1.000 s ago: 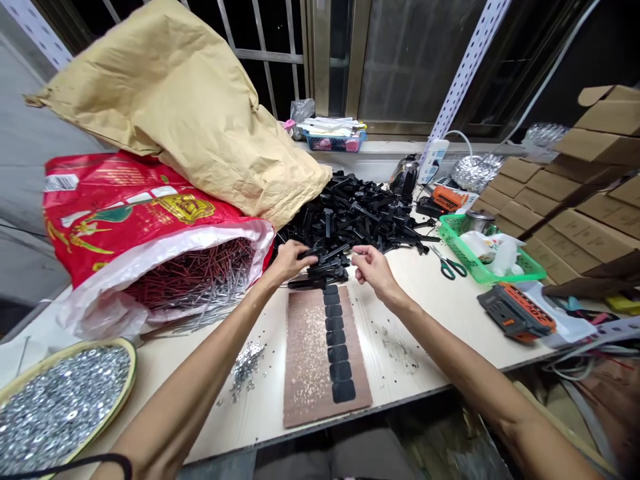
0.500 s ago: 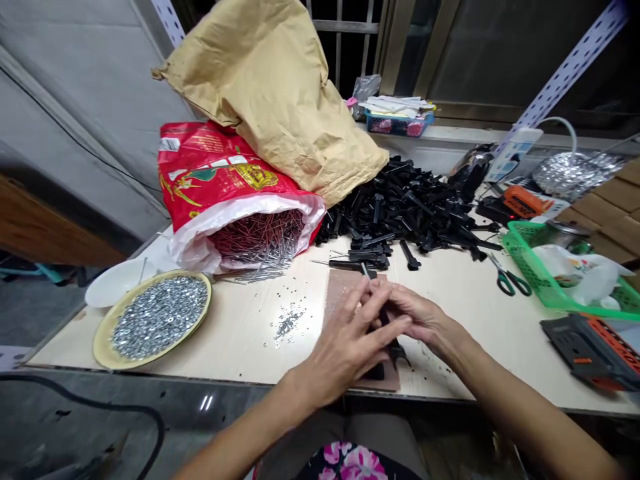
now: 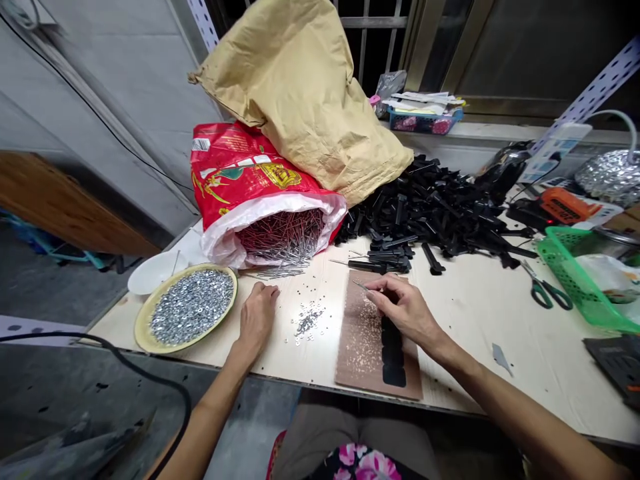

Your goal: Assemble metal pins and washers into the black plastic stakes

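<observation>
My right hand (image 3: 407, 313) is closed above a brown board (image 3: 347, 370), pinching a thin metal rod (image 3: 360, 285) whose tip points left. Under that hand a black strip (image 3: 393, 357) lies on the board, with pale specks beside it. My left hand (image 3: 257, 313) rests on the table with curled fingers; anything in them is too small to make out. It is between a yellow bowl of small metal washers (image 3: 193, 307) and a scatter of tiny metal pieces (image 3: 307, 321). Just beyond it, thin metal nails (image 3: 280, 267) spill from a red and white bag (image 3: 250, 167).
A heap of black plastic parts (image 3: 430, 207) fills the back of the table, beside a brown paper sack (image 3: 320, 100). A white bowl (image 3: 157, 272) stands at the left. Green-handled scissors (image 3: 545, 290), a green basket (image 3: 570, 280) and a grey blade-like piece (image 3: 501, 359) lie at the right.
My hands were together over the board around a dark piece; now they are apart. The left has moved left toward the nails, and the board is uncovered. The view has turned left.
</observation>
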Motion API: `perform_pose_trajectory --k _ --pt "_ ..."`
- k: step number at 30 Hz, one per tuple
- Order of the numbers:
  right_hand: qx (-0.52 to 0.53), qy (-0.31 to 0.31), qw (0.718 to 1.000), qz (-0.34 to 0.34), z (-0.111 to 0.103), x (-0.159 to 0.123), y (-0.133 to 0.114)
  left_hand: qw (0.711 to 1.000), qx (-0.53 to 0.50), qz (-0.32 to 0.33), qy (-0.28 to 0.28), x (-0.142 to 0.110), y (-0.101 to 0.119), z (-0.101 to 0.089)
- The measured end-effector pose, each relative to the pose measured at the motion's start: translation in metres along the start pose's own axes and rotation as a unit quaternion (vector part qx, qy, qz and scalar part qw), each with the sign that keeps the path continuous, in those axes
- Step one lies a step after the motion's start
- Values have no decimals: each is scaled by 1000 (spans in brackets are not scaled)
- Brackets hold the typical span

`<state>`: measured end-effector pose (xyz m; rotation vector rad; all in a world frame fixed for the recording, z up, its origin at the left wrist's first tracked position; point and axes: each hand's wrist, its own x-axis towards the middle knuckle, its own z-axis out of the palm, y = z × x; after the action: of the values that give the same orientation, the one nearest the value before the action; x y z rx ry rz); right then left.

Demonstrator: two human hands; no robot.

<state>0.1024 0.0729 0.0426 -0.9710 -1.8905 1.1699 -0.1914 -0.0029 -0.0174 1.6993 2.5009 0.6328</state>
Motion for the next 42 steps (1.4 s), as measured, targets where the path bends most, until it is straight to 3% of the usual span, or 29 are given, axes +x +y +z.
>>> perform_pose_trajectory --k 5,9,10,12,14,16,20,25,27,34,42 --pt "-52 9 996 -67 5 3 -1 998 -62 -25 9 1 4 -4" --pt "-81 -1 991 -108 18 2 -11 982 -180 -44 -21 -4 28 -13" --pt "-94 -7 989 -117 22 2 -14 967 -244 -59 -45 -7 39 -15" --pt "-125 -18 984 -129 27 1 -17 877 -452 -132 -101 -13 64 -19" --pt "-160 -24 977 -136 29 1 -19 793 -572 -175 -115 -18 88 -21" --pt "-197 -24 971 -136 30 -1 -18 761 -615 -178 -104 -22 108 -20" --pt "-255 -8 959 -126 25 -5 -15 755 -634 -150 -73 -25 129 -16" --pt "-263 0 958 -118 21 -7 -9 780 -610 -125 -65 -30 139 -15" --pt "-265 1 958 -114 20 -8 -9 779 -613 -120 -62 -31 140 -16" --pt "-314 7 944 -99 16 -13 -13 733 -661 -137 -79 -26 138 -11" --pt "-352 31 930 -97 16 -15 -13 757 -630 -138 -104 -26 133 -9"
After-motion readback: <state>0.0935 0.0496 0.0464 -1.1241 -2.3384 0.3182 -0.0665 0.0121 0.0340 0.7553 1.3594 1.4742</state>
